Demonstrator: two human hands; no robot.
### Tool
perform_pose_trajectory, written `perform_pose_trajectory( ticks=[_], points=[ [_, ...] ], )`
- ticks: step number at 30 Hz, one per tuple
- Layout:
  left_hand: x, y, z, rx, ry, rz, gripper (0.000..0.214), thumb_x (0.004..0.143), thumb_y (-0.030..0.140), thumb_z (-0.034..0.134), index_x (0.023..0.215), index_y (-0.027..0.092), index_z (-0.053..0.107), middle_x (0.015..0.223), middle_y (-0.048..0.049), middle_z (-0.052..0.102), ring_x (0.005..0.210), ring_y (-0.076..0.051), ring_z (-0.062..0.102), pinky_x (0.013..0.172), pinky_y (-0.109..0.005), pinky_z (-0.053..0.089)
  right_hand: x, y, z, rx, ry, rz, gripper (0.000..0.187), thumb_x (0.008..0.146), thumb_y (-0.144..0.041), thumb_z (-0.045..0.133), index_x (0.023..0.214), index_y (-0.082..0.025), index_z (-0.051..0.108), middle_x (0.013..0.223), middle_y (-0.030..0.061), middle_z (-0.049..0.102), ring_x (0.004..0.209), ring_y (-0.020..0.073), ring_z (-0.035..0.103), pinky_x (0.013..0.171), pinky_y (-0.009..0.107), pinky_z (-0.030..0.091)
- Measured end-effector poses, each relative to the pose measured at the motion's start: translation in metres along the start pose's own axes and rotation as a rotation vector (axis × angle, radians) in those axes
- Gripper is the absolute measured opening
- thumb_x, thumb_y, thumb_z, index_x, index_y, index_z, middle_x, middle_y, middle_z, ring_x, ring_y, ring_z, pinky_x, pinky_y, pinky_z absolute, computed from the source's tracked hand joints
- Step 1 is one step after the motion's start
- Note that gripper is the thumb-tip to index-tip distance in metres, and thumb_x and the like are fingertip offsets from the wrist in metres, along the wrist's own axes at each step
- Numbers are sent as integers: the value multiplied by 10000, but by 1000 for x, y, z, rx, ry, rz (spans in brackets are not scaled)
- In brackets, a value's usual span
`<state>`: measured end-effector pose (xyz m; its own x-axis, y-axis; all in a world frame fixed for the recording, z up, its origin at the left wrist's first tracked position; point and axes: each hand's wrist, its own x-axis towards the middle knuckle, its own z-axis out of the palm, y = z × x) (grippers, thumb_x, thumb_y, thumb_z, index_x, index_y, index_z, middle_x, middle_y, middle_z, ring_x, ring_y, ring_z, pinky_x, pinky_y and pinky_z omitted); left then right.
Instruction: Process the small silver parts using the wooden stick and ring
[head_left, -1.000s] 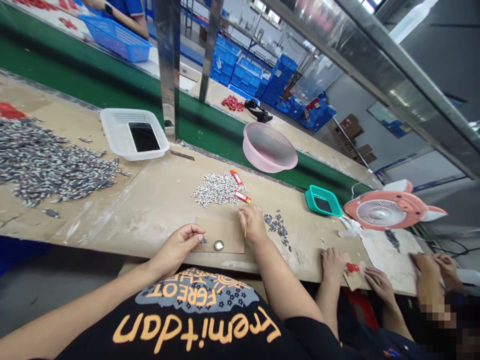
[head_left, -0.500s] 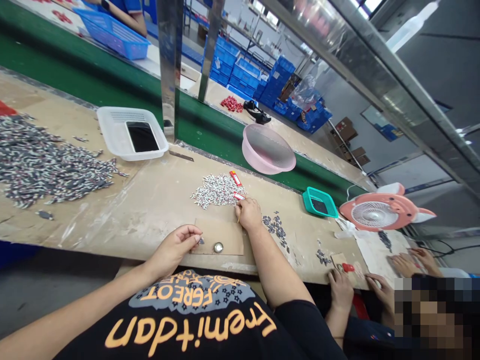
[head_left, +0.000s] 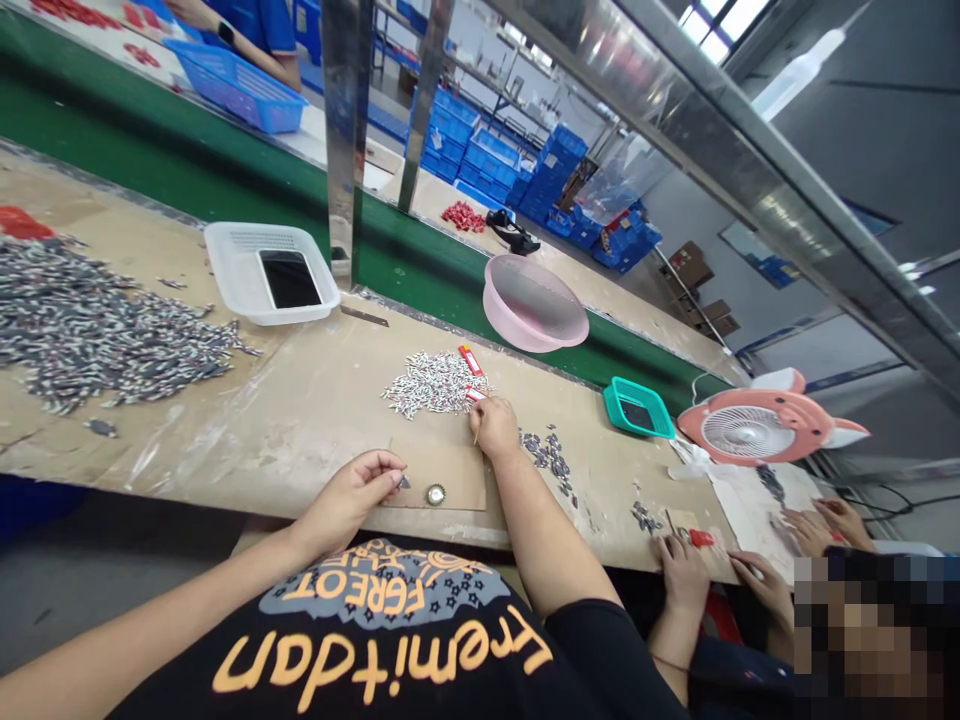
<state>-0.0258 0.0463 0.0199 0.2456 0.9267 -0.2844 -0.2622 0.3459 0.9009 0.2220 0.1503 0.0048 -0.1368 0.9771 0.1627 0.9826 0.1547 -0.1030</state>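
Note:
Low on the bench, my left hand [head_left: 366,484] pinches a small dark grey piece [head_left: 404,482] between thumb and fingertips. My right hand [head_left: 496,426] is closed on a thin brownish stick [head_left: 476,433], at the near right edge of a pile of small white pieces [head_left: 429,384]. Two red-and-white packets [head_left: 470,360] lie on that pile's right side. Between my hands, a cardboard sheet [head_left: 457,470] carries a crimped metal bottle cap [head_left: 435,495]. To the right of my right hand are loose dark grey pieces [head_left: 553,460].
A large heap of grey pieces [head_left: 112,330] covers the left side. Farther back are a white basket [head_left: 225,290] with a phone, a pink basin [head_left: 536,320] and a green basket [head_left: 660,425]. A pink fan [head_left: 750,430] and co-workers' hands [head_left: 684,575] are at right.
Both hands keep nearly the same pose and their hold. The camera view has shifted slightly.

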Motion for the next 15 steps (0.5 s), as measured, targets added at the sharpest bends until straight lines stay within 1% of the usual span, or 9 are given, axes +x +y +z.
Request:
perform_pose_trajectory(
  ticks=[6, 10, 15],
  points=[
    [0, -2, 1, 2, -19, 7, 218, 720, 334, 674, 839, 173, 589, 691, 27, 562, 619, -104, 494, 622, -227, 393, 3, 0, 4, 24, 20, -6, 172, 841, -287, 541, 886, -172, 662, 888, 88, 618, 897, 215, 507, 848, 310, 356],
    [0, -3, -1, -3, -26, 15, 217, 732, 332, 669, 846, 168, 584, 695, 25, 556, 623, -99, 492, 628, -227, 394, 7, -3, 8, 41, 40, -11, 150, 838, -250, 533, 828, -170, 659, 869, 88, 618, 887, 213, 504, 851, 310, 353],
    [1, -2, -2, -7, -12, 16, 220, 739, 332, 663, 860, 170, 578, 710, 23, 558, 626, -102, 492, 615, -227, 393, 4, -5, 2, 94, 89, -46, 146, 849, -243, 518, 839, -164, 640, 872, 85, 608, 887, 204, 504, 856, 307, 348]
  ],
)
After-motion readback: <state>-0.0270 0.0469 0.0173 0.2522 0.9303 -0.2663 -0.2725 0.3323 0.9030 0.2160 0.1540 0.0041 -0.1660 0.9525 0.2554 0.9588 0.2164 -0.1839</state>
